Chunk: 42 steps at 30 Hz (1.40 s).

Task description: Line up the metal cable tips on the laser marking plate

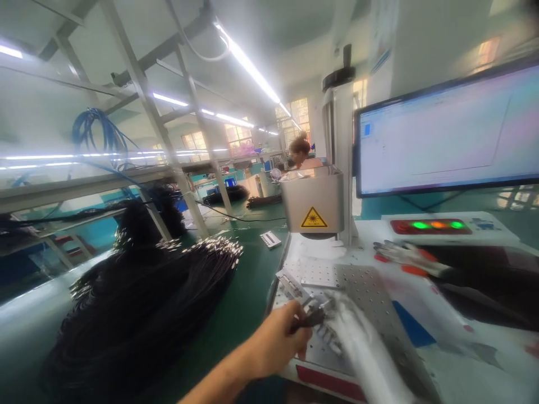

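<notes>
L hand (pixel 280 338) pinching blk part (pixel 312 318) | R hand (pixel 346 321) blurred, nr it

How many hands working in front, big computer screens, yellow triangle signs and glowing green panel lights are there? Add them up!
Left hand and right hand: 2
Computer screen: 1
Yellow triangle sign: 1
Green lights: 2
Total: 6

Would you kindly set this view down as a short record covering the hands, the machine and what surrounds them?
Left hand: bare, holding a dark piece
Right hand: white-covered, near the piece; blurred, its grip unclear
Below hands: perforated metal plate
Machine head: metal housing, yellow warning triangle on front
Control panel: green, orange and green lights lit
Monitor: on, right of the machine head in view
Left side: heap of black cables with silvery ends
Background: a co-worker
</notes>
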Motion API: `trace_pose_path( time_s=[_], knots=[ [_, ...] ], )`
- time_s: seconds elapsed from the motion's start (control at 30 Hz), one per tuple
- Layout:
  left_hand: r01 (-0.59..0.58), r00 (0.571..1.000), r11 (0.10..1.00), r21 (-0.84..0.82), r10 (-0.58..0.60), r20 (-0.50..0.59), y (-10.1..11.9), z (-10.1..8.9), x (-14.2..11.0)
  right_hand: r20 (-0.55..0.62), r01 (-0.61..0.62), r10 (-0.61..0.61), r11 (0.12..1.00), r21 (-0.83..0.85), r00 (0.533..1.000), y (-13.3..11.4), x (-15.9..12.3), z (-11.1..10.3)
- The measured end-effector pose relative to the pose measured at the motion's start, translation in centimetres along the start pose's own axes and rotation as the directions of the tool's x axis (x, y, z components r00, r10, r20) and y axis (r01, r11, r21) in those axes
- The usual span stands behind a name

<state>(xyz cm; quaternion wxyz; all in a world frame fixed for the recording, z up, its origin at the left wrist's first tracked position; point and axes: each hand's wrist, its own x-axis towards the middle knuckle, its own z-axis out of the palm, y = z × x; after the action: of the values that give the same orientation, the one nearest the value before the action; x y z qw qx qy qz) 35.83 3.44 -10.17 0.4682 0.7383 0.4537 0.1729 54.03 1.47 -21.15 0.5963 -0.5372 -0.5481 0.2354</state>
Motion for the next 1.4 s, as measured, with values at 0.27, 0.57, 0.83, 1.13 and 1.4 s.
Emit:
trace_pose_path(
  time_s=[0.27, 0.57, 0.83, 1.13, 1.4],
  knots=[
    [0.216, 0.953, 0.914, -0.343, -0.273, -0.129, -5.6, 4.3, 2.7, 0.162, 0.328, -0.314, 0.602, -0.729, 0.936, 7.2, -1.6, -2.4],
    [0.272, 0.934, 0.908, -0.320, -0.329, -0.141, -5.6, 4.5, 2.6, 0.247, 0.466, -0.562, 0.286, -0.838, 0.789, 7.8, -2.4, -0.3],
    [0.386, 0.887, 0.830, -0.402, -0.454, -0.086, -4.6, 4.5, 3.0, 0.246, 0.465, -0.562, 0.288, -0.837, 0.790, 7.2, -2.6, -0.5],
    [0.241, 0.926, 0.933, -0.267, -0.303, -0.225, -5.4, 5.6, 3.2, 0.278, 0.506, -0.570, 0.291, -0.812, 0.774, 8.3, -2.9, -0.6],
    [0.346, 0.897, 0.936, -0.060, -0.348, -0.270, -4.4, 6.3, 3.5, 0.320, 0.573, -0.556, 0.372, -0.730, 0.767, 9.3, -2.5, -1.1]
  ],
)
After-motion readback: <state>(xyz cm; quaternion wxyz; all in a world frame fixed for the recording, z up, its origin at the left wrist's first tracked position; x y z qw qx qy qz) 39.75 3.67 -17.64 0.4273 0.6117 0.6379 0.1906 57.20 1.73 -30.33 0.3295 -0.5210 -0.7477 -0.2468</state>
